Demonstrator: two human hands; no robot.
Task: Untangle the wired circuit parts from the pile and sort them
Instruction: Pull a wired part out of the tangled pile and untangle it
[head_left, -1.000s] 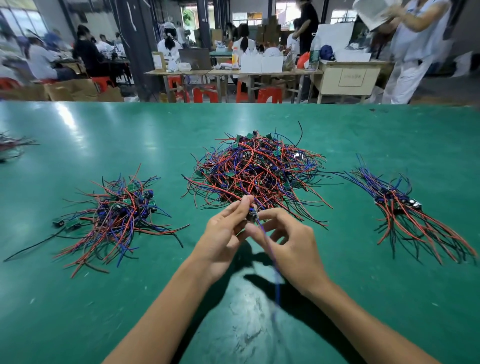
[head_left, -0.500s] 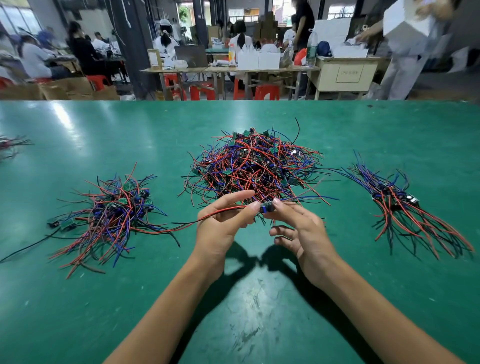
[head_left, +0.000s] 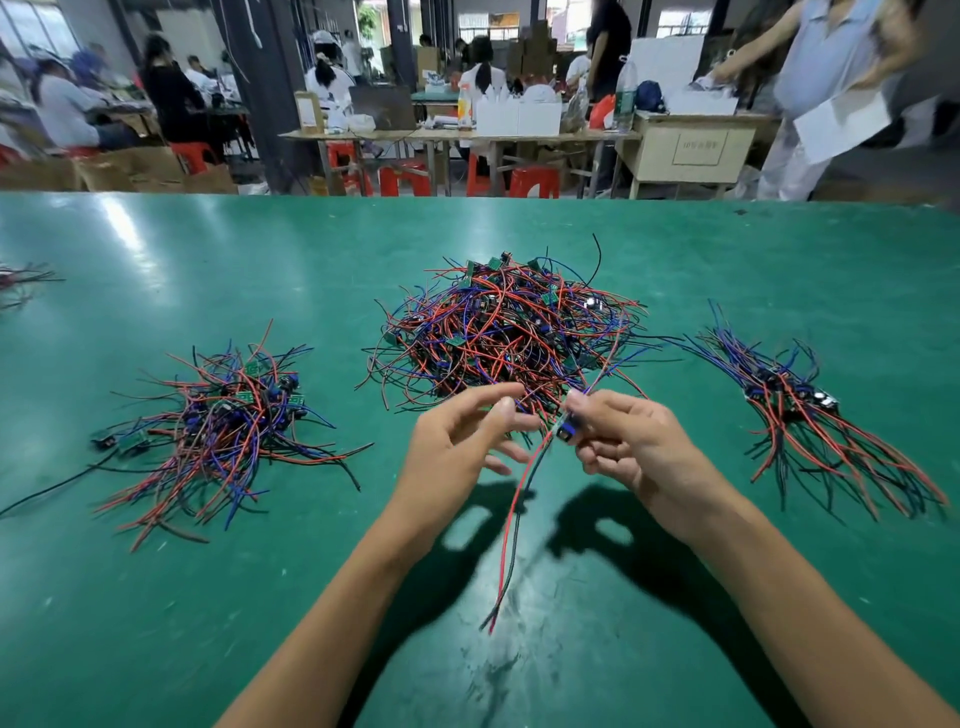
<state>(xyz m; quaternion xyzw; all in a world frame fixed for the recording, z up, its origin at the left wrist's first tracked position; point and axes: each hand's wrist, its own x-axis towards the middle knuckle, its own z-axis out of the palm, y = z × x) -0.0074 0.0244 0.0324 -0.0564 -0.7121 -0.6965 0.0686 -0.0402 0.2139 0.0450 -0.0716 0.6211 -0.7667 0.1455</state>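
Observation:
A large tangled pile (head_left: 511, 332) of red, blue and black wired circuit parts lies in the middle of the green table (head_left: 218, 613). My right hand (head_left: 641, 449) pinches one small blue circuit part (head_left: 566, 431) just in front of that pile. Its red and black wires (head_left: 511, 540) hang down towards me, and more of its wires run up to the right. My left hand (head_left: 457, 449) hovers beside the part with its fingers spread and holds nothing. A loose sorted heap (head_left: 228, 415) lies at the left, and a combed bundle (head_left: 810, 410) lies at the right.
A few more wires (head_left: 21, 283) show at the far left edge. Beyond the table's far edge are workbenches, red stools (head_left: 530, 182) and several seated people. A standing person (head_left: 831, 93) with white sheets is at the back right.
The part has come free of the central pile and moved slightly right in my right hand. My left hand has let go of the red wire, which now hangs down instead of stretching left.

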